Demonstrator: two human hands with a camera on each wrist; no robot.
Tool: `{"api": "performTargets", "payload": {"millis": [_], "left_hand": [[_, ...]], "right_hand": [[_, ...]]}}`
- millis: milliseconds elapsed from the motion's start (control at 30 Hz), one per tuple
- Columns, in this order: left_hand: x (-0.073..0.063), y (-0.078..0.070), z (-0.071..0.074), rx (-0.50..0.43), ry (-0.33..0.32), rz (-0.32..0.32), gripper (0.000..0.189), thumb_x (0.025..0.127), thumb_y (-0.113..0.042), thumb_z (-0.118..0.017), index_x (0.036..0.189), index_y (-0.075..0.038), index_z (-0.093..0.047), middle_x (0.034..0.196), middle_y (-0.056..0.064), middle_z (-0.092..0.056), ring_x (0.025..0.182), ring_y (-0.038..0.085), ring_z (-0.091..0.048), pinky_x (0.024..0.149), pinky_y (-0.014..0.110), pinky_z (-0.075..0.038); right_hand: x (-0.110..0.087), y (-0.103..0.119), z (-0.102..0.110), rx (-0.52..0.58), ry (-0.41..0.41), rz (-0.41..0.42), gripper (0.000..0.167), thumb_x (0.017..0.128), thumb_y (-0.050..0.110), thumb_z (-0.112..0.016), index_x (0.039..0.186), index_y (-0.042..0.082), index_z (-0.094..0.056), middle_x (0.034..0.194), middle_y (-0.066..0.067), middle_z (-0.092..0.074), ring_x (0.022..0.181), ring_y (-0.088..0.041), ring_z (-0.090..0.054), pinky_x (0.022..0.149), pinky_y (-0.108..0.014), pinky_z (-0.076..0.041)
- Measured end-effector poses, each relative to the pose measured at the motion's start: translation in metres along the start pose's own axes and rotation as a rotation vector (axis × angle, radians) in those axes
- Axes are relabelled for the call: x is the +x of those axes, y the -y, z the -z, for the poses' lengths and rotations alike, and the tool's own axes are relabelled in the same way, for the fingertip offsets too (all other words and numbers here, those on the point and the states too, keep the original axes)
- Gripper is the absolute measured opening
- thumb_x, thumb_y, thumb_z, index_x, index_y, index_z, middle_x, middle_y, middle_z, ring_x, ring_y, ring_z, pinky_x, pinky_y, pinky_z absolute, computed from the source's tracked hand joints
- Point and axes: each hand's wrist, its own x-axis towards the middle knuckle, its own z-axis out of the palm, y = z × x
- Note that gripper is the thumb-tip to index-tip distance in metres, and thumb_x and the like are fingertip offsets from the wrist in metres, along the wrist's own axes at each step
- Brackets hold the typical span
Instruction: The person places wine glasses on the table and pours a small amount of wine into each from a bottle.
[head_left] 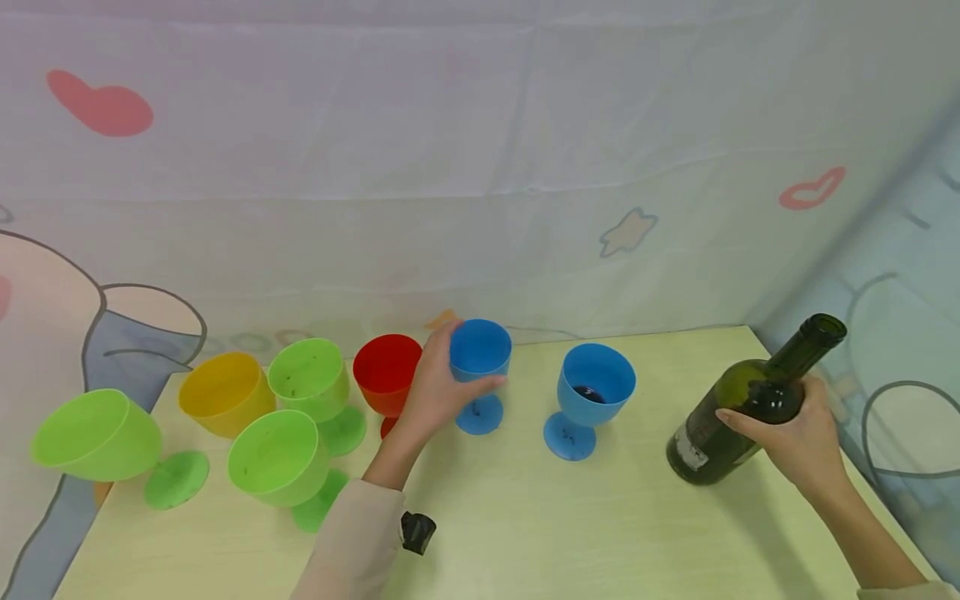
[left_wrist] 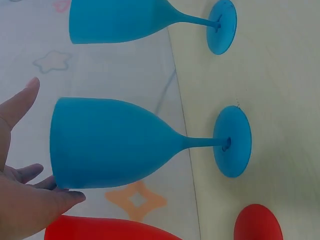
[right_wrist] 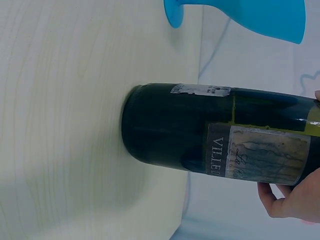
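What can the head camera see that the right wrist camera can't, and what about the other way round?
Only the head view: the red cup, yellow cup, green cups, left grip and dark drink.

Only the right wrist view: readable letters on the bottle.

Both: that bottle, the right grip holding it, a blue cup and the table.
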Motion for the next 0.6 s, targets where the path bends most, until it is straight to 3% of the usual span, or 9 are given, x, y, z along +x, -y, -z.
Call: {"api": "performTargets", "payload": {"millis": [300,600], "left_hand": [[0.009,0.007,-0.008,0.004,0.002,0.02,0.091,0.074,-0.027,-0.075,0.143,-0.005,-0.02,0.147,0.013,-0.023,0.13,0.033,-0.026,0.09,0.052,-0.041],[0.013,0.013,-0.015,-0.024,-0.047,0.028,0.095,0.073,-0.027,-0.076,0.143,-0.003,-0.016,0.144,0.016,-0.026,0.128,0.035,-0.028,0.09,0.052,-0.042]], "right_hand": [[0.0,0.0,0.0,0.0,-0.001,0.002,0.082,0.077,0.026,-0.073,0.13,-0.005,-0.02,0.121,-0.025,-0.038,0.101,-0.035,-0.043,0.069,-0.029,-0.036],[0.0,0.0,0.0,0.006,0.001,0.005,0.083,0.077,0.026,-0.073,0.131,-0.005,-0.019,0.122,-0.026,-0.037,0.103,-0.038,-0.042,0.072,-0.036,-0.037]]}}
